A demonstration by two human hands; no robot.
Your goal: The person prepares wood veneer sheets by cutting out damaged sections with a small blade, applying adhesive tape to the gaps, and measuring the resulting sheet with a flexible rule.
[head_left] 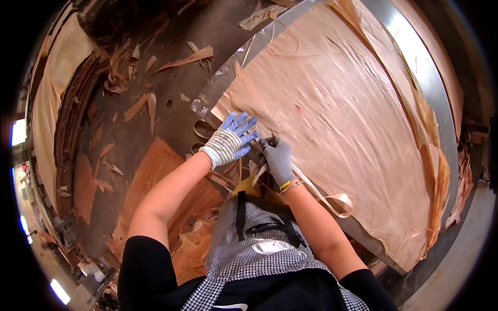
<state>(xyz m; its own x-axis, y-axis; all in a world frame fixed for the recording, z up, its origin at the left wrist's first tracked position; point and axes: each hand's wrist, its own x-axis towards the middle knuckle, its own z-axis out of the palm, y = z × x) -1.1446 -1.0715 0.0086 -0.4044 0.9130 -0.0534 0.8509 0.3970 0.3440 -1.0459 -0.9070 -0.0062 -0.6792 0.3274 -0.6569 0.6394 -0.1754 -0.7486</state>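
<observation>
A large thin sheet of pinkish-tan wood veneer [332, 109] lies across the table in front of me. My left hand [231, 139], in a blue glove with a striped cuff, rests with its fingers spread on the sheet's near left corner. Just right of it, my right hand [277, 159], in a grey glove with dark fingertips, is closed at the sheet's near edge. Something small and dark shows at its fingers, too hidden to name. A narrow curled veneer strip [337, 201] trails along the edge past my right wrist.
Torn veneer scraps [189, 59] litter the dark floor. At the left stands a tall veneer stack [59, 109]. Orange-brown sheets [150, 181] lie by my left forearm. A metal strip [415, 52] runs beyond the sheet's folded right edge. A checked apron [249, 217] covers my front.
</observation>
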